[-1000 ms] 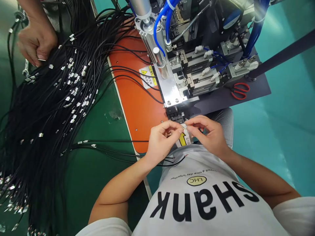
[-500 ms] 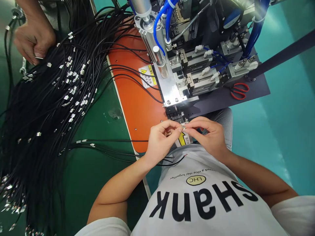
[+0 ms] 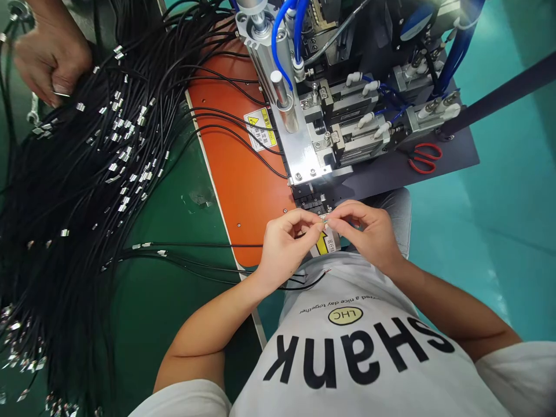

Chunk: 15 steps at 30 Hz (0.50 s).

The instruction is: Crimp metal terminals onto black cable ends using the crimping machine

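Note:
My left hand (image 3: pixel 284 246) is closed in a pinch at the front end of the machine. A black cable (image 3: pixel 208 245) runs from the table into this hand, its end between thumb and forefinger. My right hand (image 3: pixel 369 234) is pinched tip to tip with the left, its fingers on the thin wires (image 3: pixel 324 221) at the cable's end. The wires are tiny and mostly covered by fingertips. Below the hands, a loose black cable (image 3: pixel 310 285) with a stripped end lies against the white shirt. A yellow arrow label (image 3: pixel 322 243) shows just under my fingers.
A machine (image 3: pixel 299 139) with cylinders and blue air hoses stands ahead, several cables lying across its orange plate (image 3: pixel 247 202). A large bundle of black cables (image 3: pixel 65 191) with metal ends covers the green table's left. Another person's hand (image 3: pixel 54 61) rests there. Red-handled scissors (image 3: pixel 425 158) lie right.
My right hand has shifted slightly, its fingers bending more at the wire ends. The left hand keeps its pinch. The whole view has moved a little.

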Each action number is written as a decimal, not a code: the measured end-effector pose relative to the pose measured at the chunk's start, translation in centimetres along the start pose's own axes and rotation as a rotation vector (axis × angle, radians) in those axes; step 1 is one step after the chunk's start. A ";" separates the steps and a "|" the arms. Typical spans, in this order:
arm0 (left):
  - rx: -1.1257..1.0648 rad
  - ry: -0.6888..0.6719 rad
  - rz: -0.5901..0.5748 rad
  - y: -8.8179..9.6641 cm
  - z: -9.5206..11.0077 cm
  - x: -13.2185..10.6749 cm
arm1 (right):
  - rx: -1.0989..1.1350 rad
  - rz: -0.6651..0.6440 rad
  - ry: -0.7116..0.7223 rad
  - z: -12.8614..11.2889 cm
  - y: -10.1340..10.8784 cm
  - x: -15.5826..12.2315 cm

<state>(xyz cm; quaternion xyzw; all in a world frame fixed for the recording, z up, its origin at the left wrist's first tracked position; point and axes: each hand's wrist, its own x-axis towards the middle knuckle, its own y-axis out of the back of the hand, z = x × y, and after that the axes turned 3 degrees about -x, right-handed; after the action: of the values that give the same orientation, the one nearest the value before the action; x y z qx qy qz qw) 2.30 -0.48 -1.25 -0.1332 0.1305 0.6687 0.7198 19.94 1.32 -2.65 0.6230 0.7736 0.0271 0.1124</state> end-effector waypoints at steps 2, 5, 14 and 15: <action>0.002 0.008 -0.001 0.0 0.0 0.0 | -0.009 -0.023 -0.003 0.1 0.3 0.0; 0.006 0.010 0.000 0.0 0.0 0.0 | -0.065 -0.003 0.036 0.2 0.4 -0.2; 0.017 0.006 -0.006 0.1 0.2 0.0 | -0.116 0.051 0.143 0.1 0.0 -0.1; 0.015 0.008 -0.007 0.1 0.2 0.0 | -0.118 0.059 0.160 0.1 0.0 -0.1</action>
<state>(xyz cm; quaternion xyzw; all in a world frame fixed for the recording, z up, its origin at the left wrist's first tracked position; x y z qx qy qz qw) 2.24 -0.42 -1.09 -0.1309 0.1382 0.6645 0.7226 19.99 1.25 -2.73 0.6336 0.7585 0.1257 0.0861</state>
